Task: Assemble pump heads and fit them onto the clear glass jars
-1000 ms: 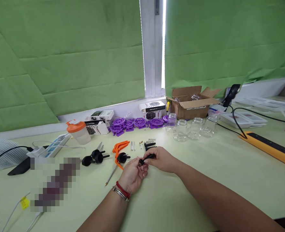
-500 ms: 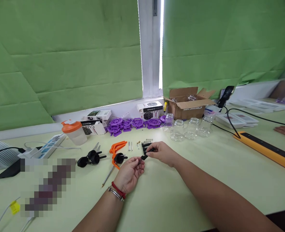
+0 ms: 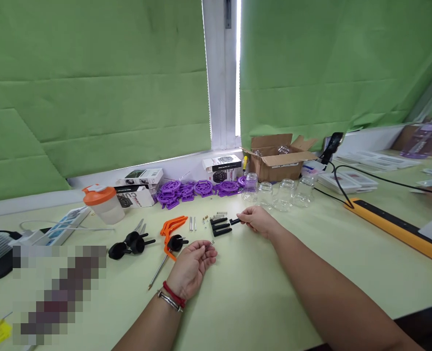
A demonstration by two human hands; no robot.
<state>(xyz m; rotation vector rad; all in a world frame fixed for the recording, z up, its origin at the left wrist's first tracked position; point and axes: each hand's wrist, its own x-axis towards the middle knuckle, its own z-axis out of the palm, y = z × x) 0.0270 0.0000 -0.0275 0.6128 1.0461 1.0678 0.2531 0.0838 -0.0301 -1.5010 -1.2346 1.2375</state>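
Note:
Between thumb and fingertips, my left hand [image 3: 196,265] pinches a small metal spring [image 3: 210,243], partly hidden by the fingers. My right hand [image 3: 258,220] is closed on the end of a short black plastic part [image 3: 235,222], low over the table. Just left of that part lie several similar black plastic pieces [image 3: 221,226] in a row. Behind them are several loose springs [image 3: 220,214] and tiny brass-coloured bits [image 3: 206,219]. Two metal pins [image 3: 193,224] lie farther left. Orange handle-shaped parts [image 3: 174,225] and a black cup-like part [image 3: 175,242] are beside my left hand.
Purple plastic rings [image 3: 203,188] and clear jars [image 3: 284,195] line the back, before an open cardboard box [image 3: 276,163]. More black cup-like parts [image 3: 131,243], a metal rod [image 3: 158,270] and an orange-lidded shaker [image 3: 104,202] are left. A yellow power strip [image 3: 395,229] lies right.
My right hand has moved right, away from my left hand, carrying the black part. The spring in my left hand now shows. The view has shifted slightly.

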